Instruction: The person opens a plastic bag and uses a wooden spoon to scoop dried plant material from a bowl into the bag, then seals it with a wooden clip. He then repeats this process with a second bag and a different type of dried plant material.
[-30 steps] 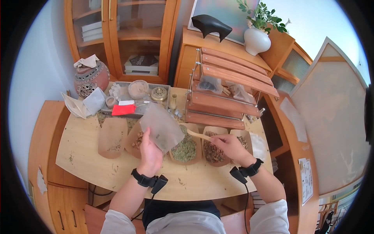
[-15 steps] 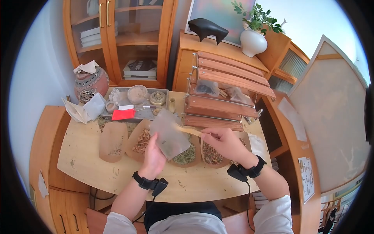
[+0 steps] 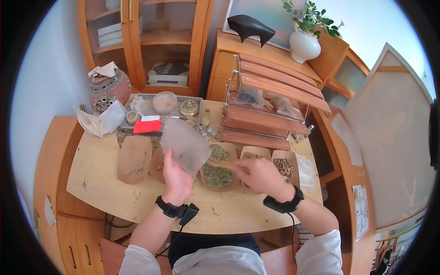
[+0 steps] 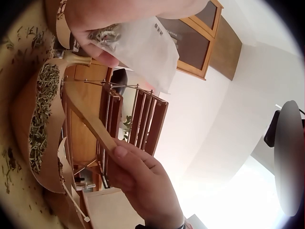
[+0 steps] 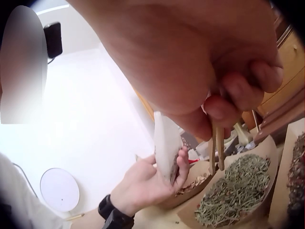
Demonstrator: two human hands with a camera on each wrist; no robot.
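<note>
In the head view my left hand [image 3: 178, 178] holds a translucent white pouch [image 3: 185, 144] upright and tilted, thumb on one side and fingers on the other. Some dried herbs show through its bottom [image 4: 107, 37] in the left wrist view. My right hand [image 3: 263, 174] grips light wooden tongs [image 3: 220, 163], whose two arms show in the right wrist view. Their tips point toward the pouch, over the paper tray [image 4: 53, 175] of dried green herbs [image 5: 236, 191]. The right hand covers part of the neighbouring tray of reddish-brown pieces.
More paper trays line the table [image 3: 110, 201], one at left [image 3: 130, 153] with few scraps, one at right with brown bits [image 3: 283, 168]. Behind stand a grey tray with a brass burner [image 3: 189, 108], a red packet [image 3: 147, 126] and a tiered wooden rack [image 3: 263, 120].
The tongs went up to the pouch's mouth half a second ago and are now lower, over the green herbs. The pouch, still held, moved right, then back left.
</note>
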